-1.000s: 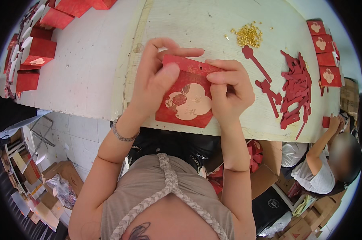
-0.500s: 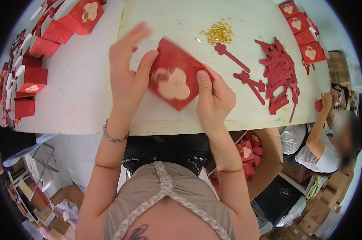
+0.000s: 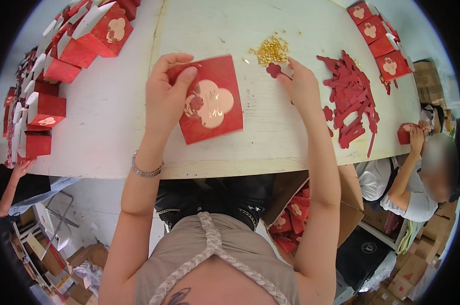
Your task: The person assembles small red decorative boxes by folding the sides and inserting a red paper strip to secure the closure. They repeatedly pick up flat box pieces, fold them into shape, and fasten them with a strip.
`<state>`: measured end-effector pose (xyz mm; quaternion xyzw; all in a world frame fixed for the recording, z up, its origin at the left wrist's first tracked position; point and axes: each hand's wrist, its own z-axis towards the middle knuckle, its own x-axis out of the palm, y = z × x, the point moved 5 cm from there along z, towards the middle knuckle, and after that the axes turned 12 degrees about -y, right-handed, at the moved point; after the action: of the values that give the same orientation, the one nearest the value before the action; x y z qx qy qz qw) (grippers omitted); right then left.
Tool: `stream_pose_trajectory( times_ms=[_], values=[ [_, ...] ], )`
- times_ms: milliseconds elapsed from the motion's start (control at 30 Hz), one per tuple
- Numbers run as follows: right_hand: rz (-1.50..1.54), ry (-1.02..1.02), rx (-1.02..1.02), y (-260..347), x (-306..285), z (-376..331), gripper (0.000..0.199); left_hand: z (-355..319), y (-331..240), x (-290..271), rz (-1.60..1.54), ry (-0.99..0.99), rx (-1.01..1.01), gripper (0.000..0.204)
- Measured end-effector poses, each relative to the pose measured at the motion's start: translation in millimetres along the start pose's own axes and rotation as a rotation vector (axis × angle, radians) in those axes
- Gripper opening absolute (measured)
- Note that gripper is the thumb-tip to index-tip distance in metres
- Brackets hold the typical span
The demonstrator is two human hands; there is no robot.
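Note:
My left hand (image 3: 168, 91) is closed on a red folded paper gift box (image 3: 230, 109), thumb on its front and fingers behind. The box looks flat and slightly tilted above the table, with a pale flower-shaped patch facing up. Over a dark red paper strip with a flower-shaped end (image 3: 274, 70), my right hand (image 3: 302, 84) reaches with thumb and index finger apart, the strip between them. The hand hides most of the strip. Just beyond its fingertips lies a small pile of gold fasteners or beads (image 3: 273, 51).
A heap of red strips (image 3: 349, 96) lies right of my right hand. Red boxes (image 3: 100, 33) line the table's left side, and more boxes (image 3: 387, 56) stand far right. A carton (image 3: 349, 195) of red boxes sits below the table edge. Another person (image 3: 408, 188) works at right.
My right hand has let go of the box and moved right to the strip by the gold pile. My left hand has gone from spread fingers to gripping the box, now turned more upright.

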<state>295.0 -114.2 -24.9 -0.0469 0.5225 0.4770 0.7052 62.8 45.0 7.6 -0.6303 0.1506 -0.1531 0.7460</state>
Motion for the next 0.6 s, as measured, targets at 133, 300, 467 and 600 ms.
stream_pose_trajectory(
  times_ms=[133, 300, 467, 600],
  values=[
    [-0.119, 0.28, 0.052, -15.8, 17.0, 14.7, 0.035, 1.3, 4.5, 3.1, -0.041, 0.048, -0.068, 0.015],
    [-0.106, 0.545, 0.117, -13.8, 8.2, 38.8, 0.03, 1.5, 7.3, -4.0, -0.092, 0.1, -0.093, 0.013],
    [0.307, -0.443, -0.46, 83.4, -68.0, 5.1, 0.016, 6.0, 8.6, -9.7, -0.115, 0.111, -0.03, 0.011],
    [0.372, -0.53, -0.875, 146.6, -41.2, -39.8, 0.026, -1.8, 2.0, 2.4, -0.078, 0.202, -0.006, 0.016]
  ],
)
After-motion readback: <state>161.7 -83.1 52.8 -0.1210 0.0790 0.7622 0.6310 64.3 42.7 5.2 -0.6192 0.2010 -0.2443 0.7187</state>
